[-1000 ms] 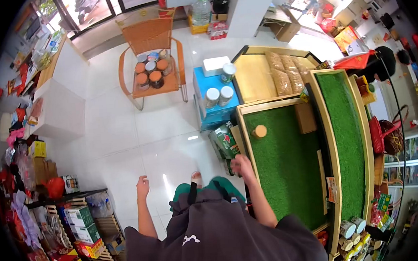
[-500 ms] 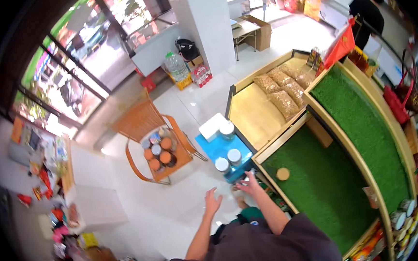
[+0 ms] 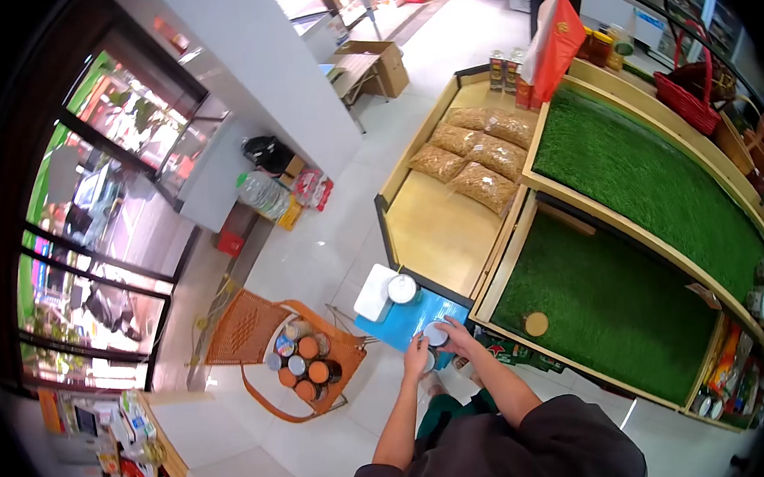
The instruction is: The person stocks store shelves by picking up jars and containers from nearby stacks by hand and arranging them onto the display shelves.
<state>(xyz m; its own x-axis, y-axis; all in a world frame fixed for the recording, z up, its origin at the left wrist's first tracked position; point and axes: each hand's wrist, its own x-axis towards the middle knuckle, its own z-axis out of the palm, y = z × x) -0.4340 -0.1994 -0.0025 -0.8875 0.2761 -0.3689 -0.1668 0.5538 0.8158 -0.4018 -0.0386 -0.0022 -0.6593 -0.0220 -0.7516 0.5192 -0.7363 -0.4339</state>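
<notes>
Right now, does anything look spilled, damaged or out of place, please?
I see nothing spilled or damaged. Slightly odd: a group of jars sits on the chair, a place for sitting, and one tan-lidded container is by itself on the lower green turf.

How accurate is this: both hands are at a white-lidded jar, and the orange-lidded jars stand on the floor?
One slip: the head view shows the orange-lidded jars on the chair, not the floor. The left hand and right hand are at a white-lidded jar, as you say.
</notes>
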